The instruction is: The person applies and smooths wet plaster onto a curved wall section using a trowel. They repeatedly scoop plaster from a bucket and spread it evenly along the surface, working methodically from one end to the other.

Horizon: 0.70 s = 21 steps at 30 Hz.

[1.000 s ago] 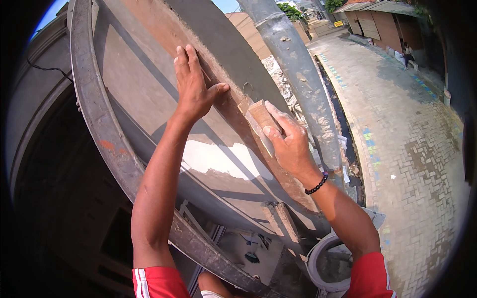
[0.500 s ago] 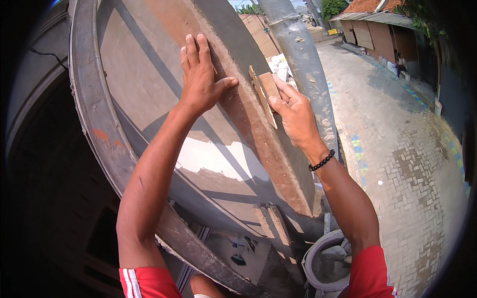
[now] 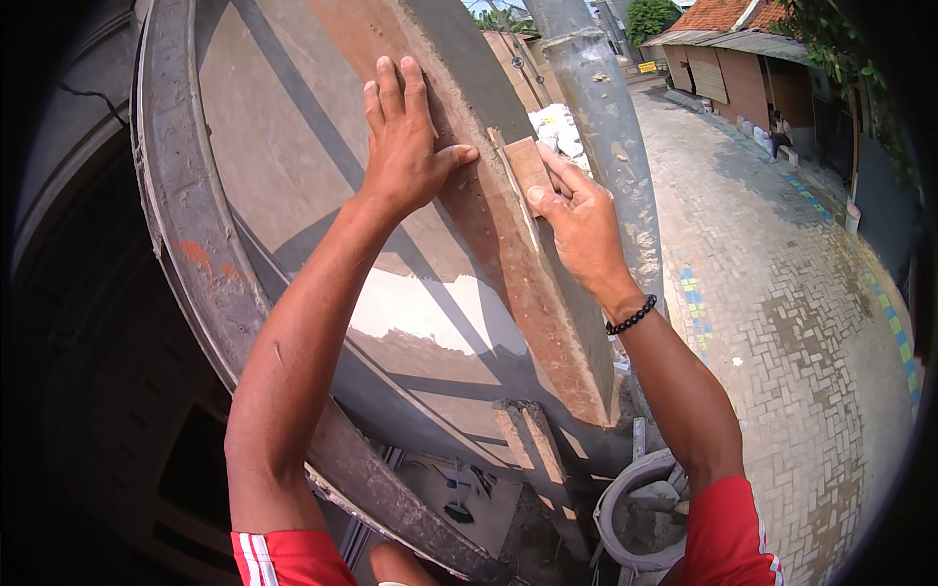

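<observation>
My left hand (image 3: 403, 146) lies on a long reddish-brown board (image 3: 493, 234) along the edge of a grey plastered wall (image 3: 283, 137). Its fingers are stretched out and the thumb is spread toward the board's outer edge. Closed around the block grip of a small wooden float (image 3: 529, 171) is my right hand (image 3: 584, 230), with a black bead bracelet at the wrist. The float's thin base sits against the narrow grey side face beside the board; how far it touches is partly hidden. A white patch (image 3: 415, 311) marks the wall below my left hand.
A curved grey rim (image 3: 200, 215) bounds the wall on the left. A grey pipe-like column (image 3: 601, 117) stands behind my right hand. Below right is a round bucket (image 3: 608, 532) with grey mix and a tool. A paved lane (image 3: 782, 293) runs far below on the right.
The float in my right hand has turned so its thin base shows more edge-on against the side face. My left hand stays flat on the board. The whole view has shifted slightly.
</observation>
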Available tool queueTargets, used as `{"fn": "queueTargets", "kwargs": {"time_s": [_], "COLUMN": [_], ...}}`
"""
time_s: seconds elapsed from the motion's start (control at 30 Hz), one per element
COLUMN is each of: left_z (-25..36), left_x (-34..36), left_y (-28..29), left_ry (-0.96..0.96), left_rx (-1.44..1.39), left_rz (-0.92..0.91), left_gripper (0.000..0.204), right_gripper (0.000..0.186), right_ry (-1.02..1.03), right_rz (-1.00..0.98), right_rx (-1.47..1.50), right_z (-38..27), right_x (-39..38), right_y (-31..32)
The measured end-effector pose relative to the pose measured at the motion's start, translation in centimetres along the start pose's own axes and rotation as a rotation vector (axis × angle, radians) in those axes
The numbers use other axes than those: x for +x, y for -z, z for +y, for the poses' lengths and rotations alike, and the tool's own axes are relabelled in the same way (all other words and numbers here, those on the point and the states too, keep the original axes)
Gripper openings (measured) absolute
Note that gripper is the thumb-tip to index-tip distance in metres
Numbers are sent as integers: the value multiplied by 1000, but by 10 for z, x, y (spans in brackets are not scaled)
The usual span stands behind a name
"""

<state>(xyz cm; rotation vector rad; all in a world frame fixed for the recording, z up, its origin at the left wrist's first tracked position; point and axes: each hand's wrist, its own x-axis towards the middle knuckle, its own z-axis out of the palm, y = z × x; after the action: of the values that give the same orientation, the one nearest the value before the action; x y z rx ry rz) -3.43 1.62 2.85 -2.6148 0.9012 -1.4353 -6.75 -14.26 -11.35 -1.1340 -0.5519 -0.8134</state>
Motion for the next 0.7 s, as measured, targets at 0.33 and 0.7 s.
{"fn": "queueTargets", "kwargs": {"time_s": [0.33,0.7], "left_z": [4,-6], "left_x": [3,1], "left_y": [-1,-3], "left_ry": [-4,-32], "left_rx": [-8,-11], "left_rz": [-1,36], "left_gripper": [120,119], "right_gripper": [51,49], "right_ry": [-248,-100], "right_rz": [203,-19], "right_rx": [81,345], "right_z": [27,0], "right_x": [31,6], "right_y": [10,-1]}}
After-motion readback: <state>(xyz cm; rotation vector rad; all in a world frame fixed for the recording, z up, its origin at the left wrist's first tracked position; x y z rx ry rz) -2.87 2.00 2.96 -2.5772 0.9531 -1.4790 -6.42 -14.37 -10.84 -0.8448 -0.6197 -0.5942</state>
